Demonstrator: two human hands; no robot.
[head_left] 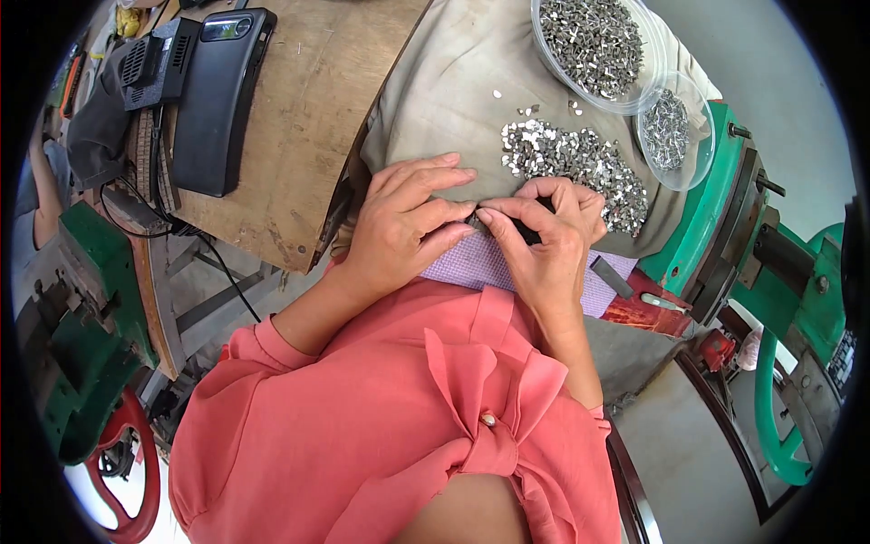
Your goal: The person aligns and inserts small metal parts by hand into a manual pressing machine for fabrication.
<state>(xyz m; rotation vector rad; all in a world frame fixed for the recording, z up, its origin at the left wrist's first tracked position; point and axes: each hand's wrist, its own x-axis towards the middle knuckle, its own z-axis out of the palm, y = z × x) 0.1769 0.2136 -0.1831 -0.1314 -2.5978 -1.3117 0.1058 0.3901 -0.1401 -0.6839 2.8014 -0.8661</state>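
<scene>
My left hand (pixel 405 218) and my right hand (pixel 555 227) meet at the edge of a purple checked cloth (pixel 480 261). Both thumbs and forefingers close around a small dark piece (pixel 475 218), mostly hidden by the fingertips. The left hand's other fingers stretch out over a beige cloth (pixel 435 100). Something black (pixel 526 232) shows inside my right hand, its kind hidden by the fingers. A dark flat bar (pixel 610 276) lies by that wrist; whether the two join I cannot tell. Just beyond is a loose heap of small silver and dark metal pieces (pixel 580 172).
A large clear tub (pixel 539 45) of metal bits and a smaller one (pixel 707 154) of thin silver pins stand far right. Green machinery (pixel 716 172) borders the right side. On the left, a wooden tabletop (pixel 308 100) carries a black power bank (pixel 213 127) with a cable.
</scene>
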